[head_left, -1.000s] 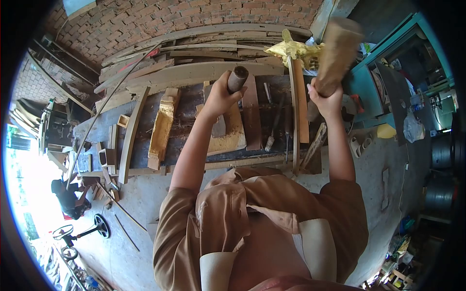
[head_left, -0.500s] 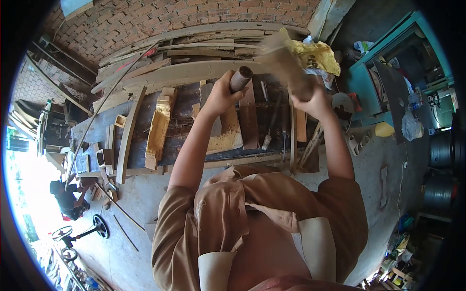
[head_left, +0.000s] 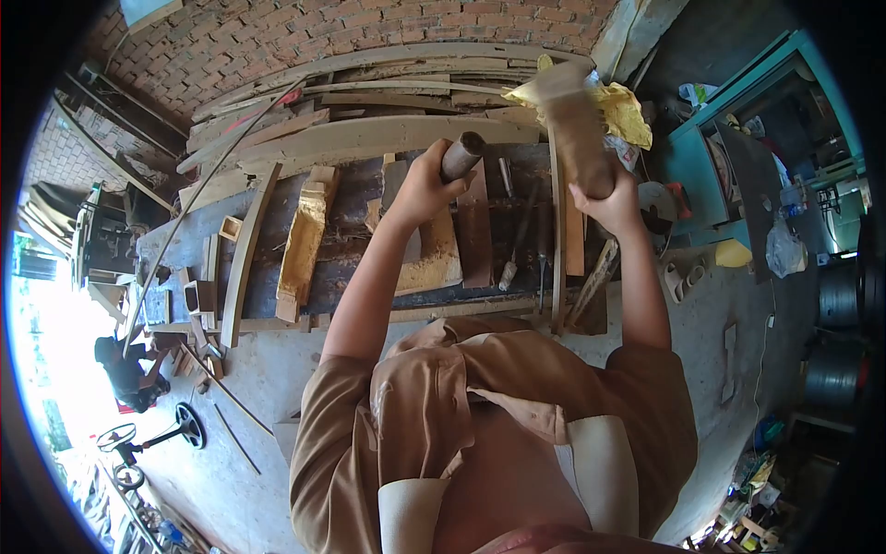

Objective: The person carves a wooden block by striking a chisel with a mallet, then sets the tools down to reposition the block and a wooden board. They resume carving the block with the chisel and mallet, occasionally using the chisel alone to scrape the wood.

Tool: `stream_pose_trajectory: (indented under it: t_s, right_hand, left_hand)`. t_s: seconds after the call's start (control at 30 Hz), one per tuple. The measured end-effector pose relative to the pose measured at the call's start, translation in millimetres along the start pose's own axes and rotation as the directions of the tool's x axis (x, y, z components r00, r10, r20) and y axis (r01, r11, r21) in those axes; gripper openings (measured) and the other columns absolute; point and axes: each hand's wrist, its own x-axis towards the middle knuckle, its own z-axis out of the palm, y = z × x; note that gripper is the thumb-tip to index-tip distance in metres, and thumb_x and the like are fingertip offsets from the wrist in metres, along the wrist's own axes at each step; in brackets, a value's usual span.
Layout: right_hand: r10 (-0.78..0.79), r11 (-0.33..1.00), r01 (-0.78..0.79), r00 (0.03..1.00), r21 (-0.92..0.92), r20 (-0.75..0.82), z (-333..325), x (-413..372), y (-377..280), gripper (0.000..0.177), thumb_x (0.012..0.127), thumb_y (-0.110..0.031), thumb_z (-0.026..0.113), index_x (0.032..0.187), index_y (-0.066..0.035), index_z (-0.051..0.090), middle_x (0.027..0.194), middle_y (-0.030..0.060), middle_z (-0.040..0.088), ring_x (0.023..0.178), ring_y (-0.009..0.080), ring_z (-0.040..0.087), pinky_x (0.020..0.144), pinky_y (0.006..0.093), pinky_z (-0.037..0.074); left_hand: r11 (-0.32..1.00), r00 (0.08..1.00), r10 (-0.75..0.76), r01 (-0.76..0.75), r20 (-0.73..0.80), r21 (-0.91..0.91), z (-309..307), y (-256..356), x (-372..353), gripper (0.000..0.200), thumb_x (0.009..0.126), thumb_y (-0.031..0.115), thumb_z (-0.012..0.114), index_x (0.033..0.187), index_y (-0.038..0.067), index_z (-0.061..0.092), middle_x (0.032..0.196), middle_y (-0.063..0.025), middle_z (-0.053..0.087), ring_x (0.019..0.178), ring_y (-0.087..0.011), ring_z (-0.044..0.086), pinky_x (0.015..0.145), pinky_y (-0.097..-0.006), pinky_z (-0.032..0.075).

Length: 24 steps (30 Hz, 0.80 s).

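Note:
My left hand (head_left: 425,189) is wrapped round the thick, round wooden handle of what looks like a chisel (head_left: 463,155). The handle's dark, worn end points up, and the blade is hidden below the fist. In my right hand (head_left: 616,198) a wooden mallet (head_left: 574,120) is raised over the far right part of the bench, its head smeared by motion. Mallet and handle are apart. Under my left hand lies a pale yellowish board (head_left: 434,263), with a dark brown board (head_left: 474,231) to its right.
Hand tools (head_left: 542,254) lie on the dark workbench (head_left: 355,240). A hollowed yellow wood piece (head_left: 303,235) and a curved strip (head_left: 247,249) sit left. Long planks (head_left: 369,134) are stacked by the brick wall. A person (head_left: 129,369) is at far left, near a pedestal fan (head_left: 189,425).
The mallet has shifted a little to the right, with my right hand slightly lower and farther right. My left hand keeps its grip and has barely moved.

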Motion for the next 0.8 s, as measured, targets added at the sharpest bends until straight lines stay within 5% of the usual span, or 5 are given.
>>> stream_pose_trajectory:
  t_s: [0.03,0.1,0.17,0.5,0.8]
  right_hand:
    - [-0.017,0.995,0.034,0.982,0.089,-0.186,5.2,-3.2,5.3,0.044,0.06,-0.015,0.071,0.099,-0.002,0.054,0.079,0.0133,0.062,0.075,0.0267,0.062,0.068,0.0342,0.047]
    - [0.073,0.967,-0.053,0.995,0.248,-0.071,6.2,-5.9,3.0,0.042,0.06,-0.015,0.071,0.097,-0.003,0.055,0.08,0.0137,0.062,0.077,0.0266,0.062,0.068,0.0344,0.047]
    - [0.114,0.988,-0.078,0.95,-0.132,0.29,-3.2,0.4,-9.1,0.044,0.063,-0.021,0.072,0.098,-0.001,0.053,0.083,0.0127,0.061,0.08,0.0257,0.061,0.072,0.0328,0.046]
    - [0.269,0.954,-0.236,0.946,-0.185,0.182,65.9,-13.1,81.0,0.055,0.065,-0.037,0.073,0.099,-0.001,0.05,0.089,0.0226,0.06,0.086,0.0383,0.058,0.072,0.0412,0.046]
    - [0.132,0.943,0.032,0.876,-0.33,0.464,175.1,-50.8,120.5,0.045,0.068,-0.032,0.071,0.091,-0.002,0.048,0.092,0.0185,0.058,0.083,0.0379,0.057,0.069,0.0439,0.047]
  left_hand:
    - [1.0,1.0,0.007,-0.007,-0.005,-0.023,0.8,-1.3,-0.1,0.033,0.071,0.014,0.066,0.094,-0.001,0.049,0.077,-0.0187,0.056,0.07,-0.0266,0.054,0.067,-0.0334,0.044]
    - [0.999,1.0,0.014,-0.014,-0.007,-0.047,1.6,-1.3,-0.6,0.033,0.07,0.015,0.066,0.093,-0.001,0.049,0.077,-0.0193,0.056,0.071,-0.0285,0.055,0.067,-0.0339,0.044]
    - [0.999,0.999,-0.048,0.048,0.018,-0.025,0.3,1.5,-0.9,0.033,0.069,0.014,0.066,0.093,-0.001,0.049,0.078,-0.0203,0.056,0.073,-0.0321,0.056,0.068,-0.0353,0.044]
    - [1.0,1.0,0.002,-0.002,-0.008,-0.022,3.1,-1.2,-3.3,0.034,0.069,0.012,0.065,0.095,-0.001,0.049,0.084,-0.0206,0.057,0.08,-0.0334,0.057,0.071,-0.0358,0.044]
    - [0.998,1.0,0.0,0.0,-0.004,-0.058,0.4,-5.0,-4.3,0.036,0.065,0.007,0.063,0.097,-0.001,0.048,0.085,-0.0197,0.057,0.083,-0.0332,0.057,0.074,-0.0352,0.044]
